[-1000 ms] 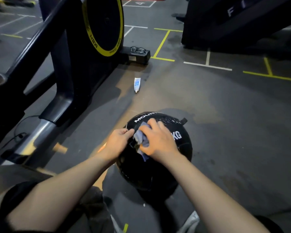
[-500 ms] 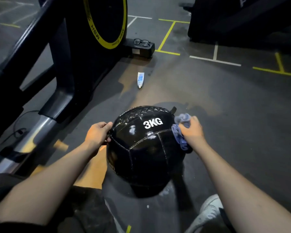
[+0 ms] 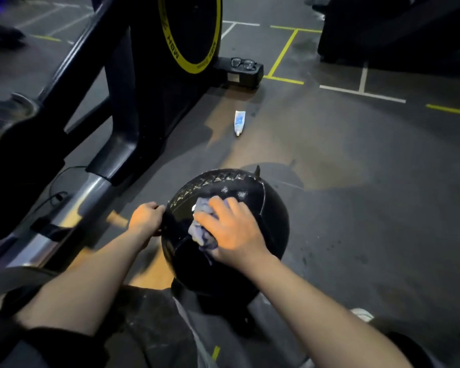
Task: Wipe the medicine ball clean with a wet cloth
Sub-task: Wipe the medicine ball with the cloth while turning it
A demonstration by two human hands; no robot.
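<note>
Black medicine ball point(image 3: 272, 221) sits on the floor; the right hand point(image 3: 230, 229) presses a bunched cloth point(image 3: 201, 228) on top while the left hand point(image 3: 146, 217) grips its side. Wiping looks midway, lower panels likely left.

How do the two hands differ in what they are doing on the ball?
The right hand lies flat on top of the ball, pressing the cloth under its palm; the left hand holds no cloth. The right hand is spread open, while the left hand is curled at the ball's left side, seemingly steadying it. Both hands are bare and touch the ball.
</note>
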